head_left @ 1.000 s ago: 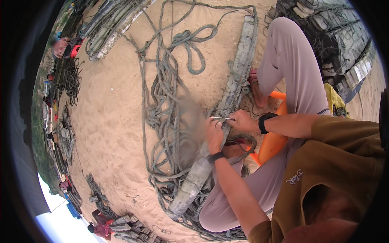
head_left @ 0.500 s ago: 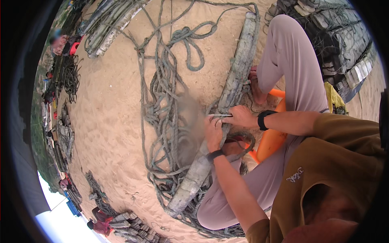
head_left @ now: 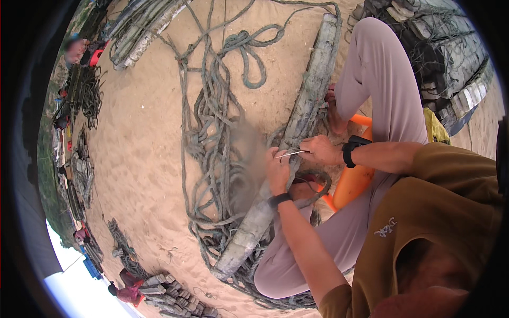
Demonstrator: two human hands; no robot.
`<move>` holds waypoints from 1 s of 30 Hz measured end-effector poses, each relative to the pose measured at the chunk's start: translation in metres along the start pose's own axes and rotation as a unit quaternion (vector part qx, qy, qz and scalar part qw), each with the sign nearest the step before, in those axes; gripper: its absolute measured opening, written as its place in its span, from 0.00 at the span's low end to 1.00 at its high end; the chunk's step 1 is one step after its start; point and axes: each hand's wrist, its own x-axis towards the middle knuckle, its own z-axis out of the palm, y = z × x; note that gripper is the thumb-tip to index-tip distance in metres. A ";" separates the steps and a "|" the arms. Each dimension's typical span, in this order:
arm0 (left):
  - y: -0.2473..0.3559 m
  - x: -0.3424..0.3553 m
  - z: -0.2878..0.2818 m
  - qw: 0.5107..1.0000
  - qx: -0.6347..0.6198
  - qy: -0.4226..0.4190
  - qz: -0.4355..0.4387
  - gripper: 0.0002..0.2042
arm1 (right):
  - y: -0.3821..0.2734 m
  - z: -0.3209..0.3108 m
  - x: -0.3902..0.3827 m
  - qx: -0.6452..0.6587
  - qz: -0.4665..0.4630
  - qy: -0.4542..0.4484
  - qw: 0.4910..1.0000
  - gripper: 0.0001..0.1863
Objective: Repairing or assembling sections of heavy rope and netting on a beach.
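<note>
My right hand [head_left: 321, 150] is closed on a thin pale rod-like tool [head_left: 290, 153] that angles across a long weathered grey pole [head_left: 246, 238]. My left hand [head_left: 277, 172] is on the pole just left of it, fingers curled at the tool's other end; whatever else they grip is too small to make out. Grey-green rope runs along the pole, and a large tangle of it [head_left: 209, 132] lies on the sand to the left, partly hazed by a blur. An orange plastic object [head_left: 352, 183] sits between my bent legs, partly hidden by my right arm.
Piles of roped grey blocks [head_left: 448, 63] stand at upper right beside yellow fabric [head_left: 436, 124]. More poles [head_left: 138, 37] and rope coils [head_left: 87, 95] lie along the left. Co-workers [head_left: 127, 291] crouch at lower left and upper left [head_left: 76, 50] by block piles and gear.
The thin tool has tilted, its left end now lower. Both hands have moved slightly while staying at the same spot on the pole. The whole view has shifted a little.
</note>
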 end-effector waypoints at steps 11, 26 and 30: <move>0.004 -0.003 0.002 0.999 0.025 0.011 -0.026 0.12 | 0.001 -0.003 0.025 -0.081 0.024 -0.052 0.995 0.15; -0.005 0.000 0.002 0.997 0.041 0.044 -0.043 0.13 | -0.018 -0.008 0.016 0.023 0.148 -0.036 0.988 0.17; -0.006 -0.001 0.001 0.998 0.046 0.027 -0.029 0.14 | -0.016 0.000 0.025 -0.012 0.152 -0.056 0.987 0.15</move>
